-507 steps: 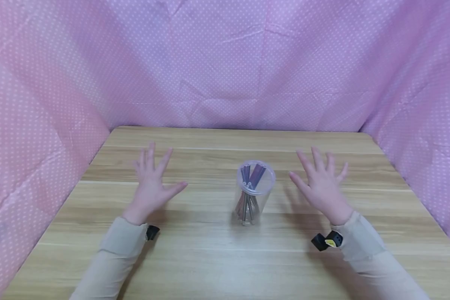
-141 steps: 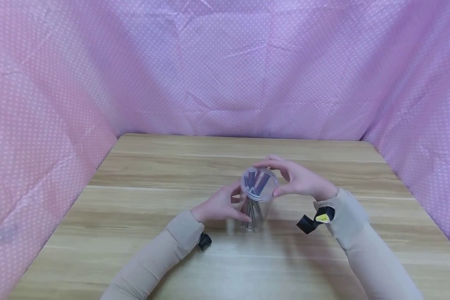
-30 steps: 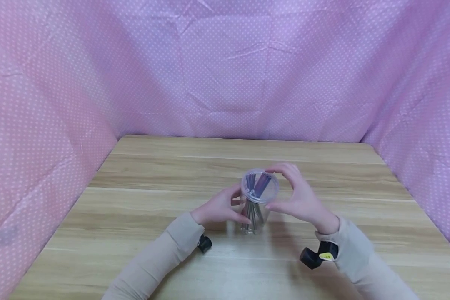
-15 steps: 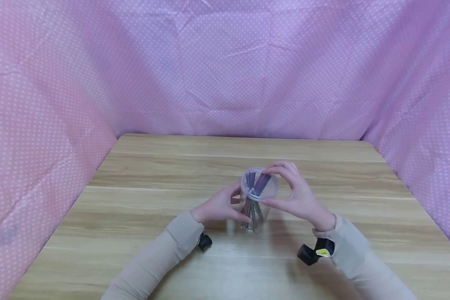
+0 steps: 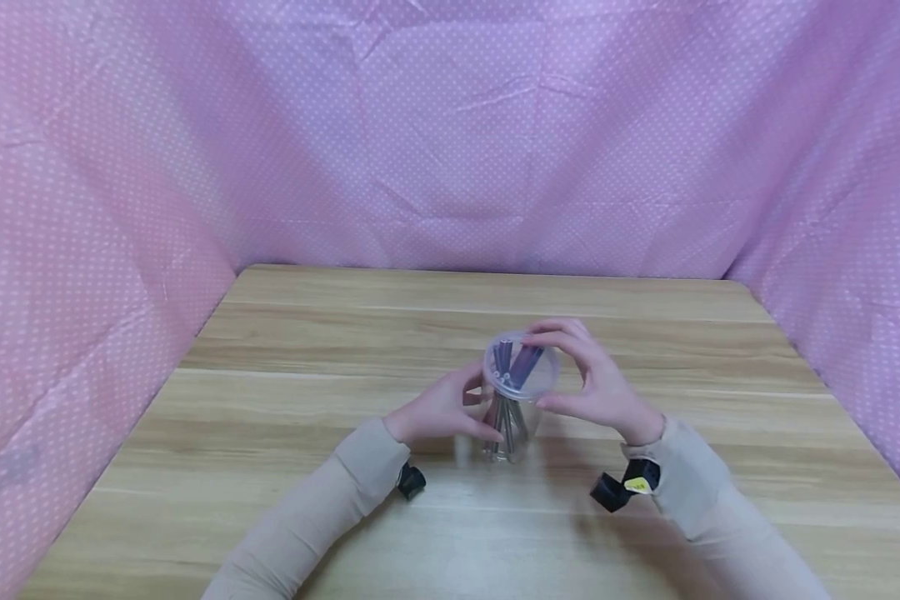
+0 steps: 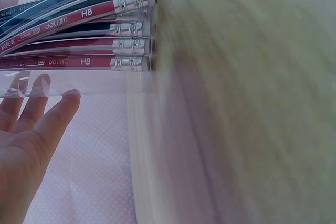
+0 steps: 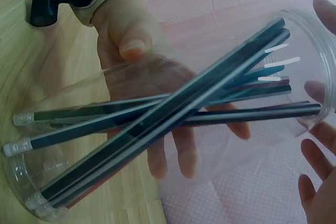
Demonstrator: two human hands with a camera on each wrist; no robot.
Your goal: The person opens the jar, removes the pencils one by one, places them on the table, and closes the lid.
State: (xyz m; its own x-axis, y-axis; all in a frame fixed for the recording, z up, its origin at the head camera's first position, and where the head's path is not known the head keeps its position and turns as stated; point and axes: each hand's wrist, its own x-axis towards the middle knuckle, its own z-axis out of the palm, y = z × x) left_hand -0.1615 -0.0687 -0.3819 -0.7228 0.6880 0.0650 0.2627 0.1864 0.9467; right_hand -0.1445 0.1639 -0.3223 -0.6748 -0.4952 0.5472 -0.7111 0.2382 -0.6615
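Note:
A clear plastic jar stands on the table in the head view. Inside it lean several pencils; their red and dark shafts, marked HB, and metal eraser ends show in the left wrist view. My left hand grips the jar's side low down, thumb in front and fingers behind. Through the clear wall, the right wrist view shows that same left hand. At the jar's top, my right hand holds the clear round lid, curled index finger at the far side and thumb at the near side.
A wood-grain table lies under both forearms. Pink dotted cloth hangs behind it and along both sides. Black wrist cameras are strapped at the left cuff and the right cuff.
Both hands, spread apart at first, have come to the jar. In the last second my right fingers and thumb have shifted slightly around the lid's rim; the left hand has stayed put.

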